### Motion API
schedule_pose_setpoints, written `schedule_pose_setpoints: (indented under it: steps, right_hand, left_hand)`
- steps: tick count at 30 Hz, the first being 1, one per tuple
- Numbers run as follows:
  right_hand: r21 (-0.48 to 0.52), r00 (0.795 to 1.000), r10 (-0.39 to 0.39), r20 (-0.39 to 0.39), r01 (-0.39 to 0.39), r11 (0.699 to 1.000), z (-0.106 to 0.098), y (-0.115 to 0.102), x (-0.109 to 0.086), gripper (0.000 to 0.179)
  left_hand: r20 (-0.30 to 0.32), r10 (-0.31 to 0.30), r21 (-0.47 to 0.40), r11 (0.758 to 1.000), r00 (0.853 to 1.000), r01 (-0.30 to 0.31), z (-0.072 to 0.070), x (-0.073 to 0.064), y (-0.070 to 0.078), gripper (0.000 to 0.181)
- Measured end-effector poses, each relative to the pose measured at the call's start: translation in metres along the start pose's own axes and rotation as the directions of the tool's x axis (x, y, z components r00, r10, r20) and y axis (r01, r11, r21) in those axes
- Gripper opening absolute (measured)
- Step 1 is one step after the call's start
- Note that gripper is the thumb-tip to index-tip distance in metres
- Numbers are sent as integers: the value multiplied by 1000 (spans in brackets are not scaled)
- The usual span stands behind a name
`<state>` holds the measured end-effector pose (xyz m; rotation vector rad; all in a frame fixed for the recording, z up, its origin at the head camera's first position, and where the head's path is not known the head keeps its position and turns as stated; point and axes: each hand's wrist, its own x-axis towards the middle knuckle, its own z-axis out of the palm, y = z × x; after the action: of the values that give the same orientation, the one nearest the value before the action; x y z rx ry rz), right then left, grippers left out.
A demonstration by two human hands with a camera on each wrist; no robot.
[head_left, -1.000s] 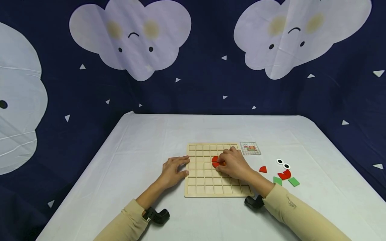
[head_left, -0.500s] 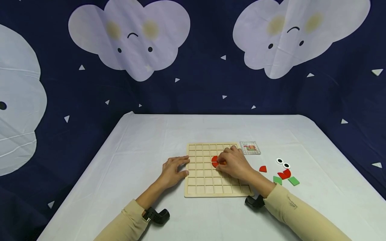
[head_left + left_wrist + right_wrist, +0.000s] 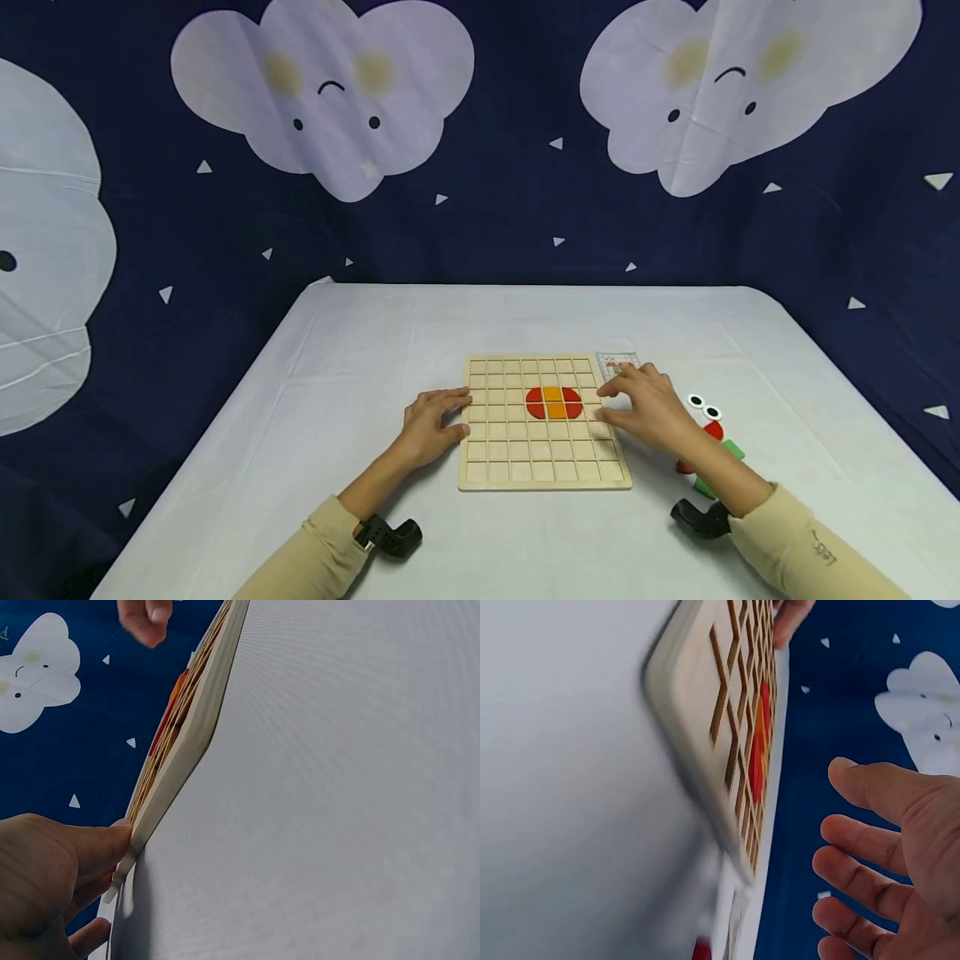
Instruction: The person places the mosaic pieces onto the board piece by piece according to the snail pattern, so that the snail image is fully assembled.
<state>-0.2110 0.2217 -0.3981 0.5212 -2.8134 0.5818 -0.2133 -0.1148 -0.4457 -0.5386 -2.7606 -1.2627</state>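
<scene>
A wooden grid board [image 3: 517, 475] lies on the white table. Red rounded pieces [image 3: 535, 410] and orange square pieces [image 3: 554, 410] sit in its cells, together making an oval. My left hand [image 3: 433, 427] touches the board's left edge, thumb and fingertips spread along it; the left wrist view shows the thumb [image 3: 101, 844] against the rim. Just off the right edge hovers my right hand [image 3: 651, 410], thumb and fingers apart with nothing between them. In the right wrist view its fingers [image 3: 866, 889] are loosely bent. A small card with a grid picture [image 3: 613, 360] is partly hidden behind this hand.
Right of the board lie two round eye pieces [image 3: 704, 407], a red piece [image 3: 714, 430] and a green piece [image 3: 733, 450]. Another red piece [image 3: 684, 467] and green piece [image 3: 703, 488] show beside the right forearm, which hides part of this group.
My right hand has let go at the oval and moved right, off the board, uncovering the orange pieces and the red right end. It now covers part of the card. The left hand stays put.
</scene>
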Motion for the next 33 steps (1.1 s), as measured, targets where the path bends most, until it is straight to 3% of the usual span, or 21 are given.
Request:
schedule_pose_setpoints:
  steps: [4,11,17,26,33]
  right_hand:
    - [-19,1000,10,-5,-10,1000,-12,15,-16,26]
    - [-16,993,100,56,-99,995,-26,39,-47,25]
    - [-41,994,103,46,-101,994,-31,56,-66,24]
    - [-101,996,85,-25,-87,991,-31,63,-103,29]
    - [-152,994,105,-33,-109,982,-28,64,-117,31]
  left_hand:
    - [4,6,-1,1000,1000,-6,-1,0,0,43]
    - [5,8,2,1000,1000,-8,-2,0,1,43]
    - [4,6,1,1000,1000,-6,-1,-1,1,43]
    - [-2,9,12,1000,1000,-9,-2,-1,1,43]
    - [7,-1,1,1000,1000,1,-1,-1,2,44]
